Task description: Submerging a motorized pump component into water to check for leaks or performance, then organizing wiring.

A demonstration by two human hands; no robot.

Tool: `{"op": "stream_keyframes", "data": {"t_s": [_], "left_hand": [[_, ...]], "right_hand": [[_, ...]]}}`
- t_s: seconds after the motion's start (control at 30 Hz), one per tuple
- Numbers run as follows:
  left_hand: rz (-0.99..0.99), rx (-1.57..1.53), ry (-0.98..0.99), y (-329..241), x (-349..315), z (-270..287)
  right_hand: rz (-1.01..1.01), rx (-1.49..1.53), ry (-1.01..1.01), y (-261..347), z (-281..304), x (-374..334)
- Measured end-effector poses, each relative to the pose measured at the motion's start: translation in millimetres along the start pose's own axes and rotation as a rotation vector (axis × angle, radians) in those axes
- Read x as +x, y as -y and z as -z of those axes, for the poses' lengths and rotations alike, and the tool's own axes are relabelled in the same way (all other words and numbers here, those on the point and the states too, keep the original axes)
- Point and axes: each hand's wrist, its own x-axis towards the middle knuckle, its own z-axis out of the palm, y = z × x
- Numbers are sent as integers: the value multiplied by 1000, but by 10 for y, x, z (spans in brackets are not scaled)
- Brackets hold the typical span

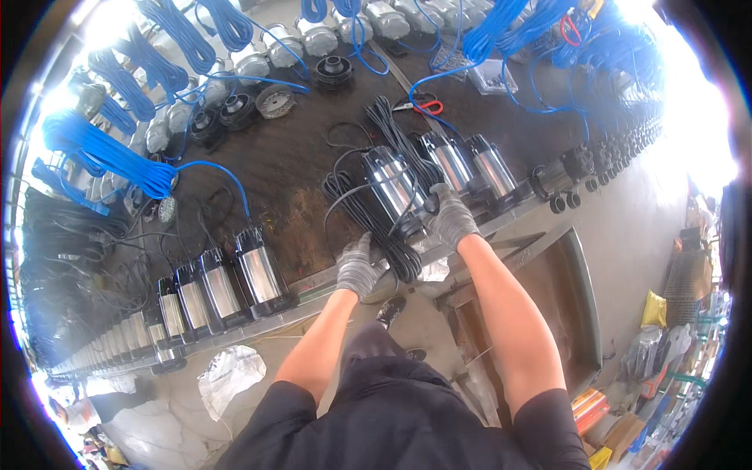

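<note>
A silver and black submersible pump lies at the front of the dark workbench, its top pointing away from me. A coiled black cable runs along its left side, with the lower end hanging over the bench edge. My left hand, in a grey glove, is curled against this coil; its fingertips are partly hidden. On the pump's lower right side, my gloved right hand has its fingers bent round the body near the base. A second black cable bundle rests between this pump and its right neighbour.
More pumps line the front edge at left. Blue cable coils hang or lie across the far side. Red-handled scissors, a clear plastic tray and black round parts sit farther back. A metal cart stands below right.
</note>
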Motion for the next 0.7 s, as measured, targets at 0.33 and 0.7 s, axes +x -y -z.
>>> {"op": "stream_keyframes", "data": {"t_s": [0.33, 0.7], "left_hand": [[-48, -698, -296, -377, 341, 553], [-423, -291, -194, -893, 1094, 1776]], "right_hand": [[39, -484, 120, 613, 855, -593], [-220, -408, -29, 192, 1579, -2918]]}}
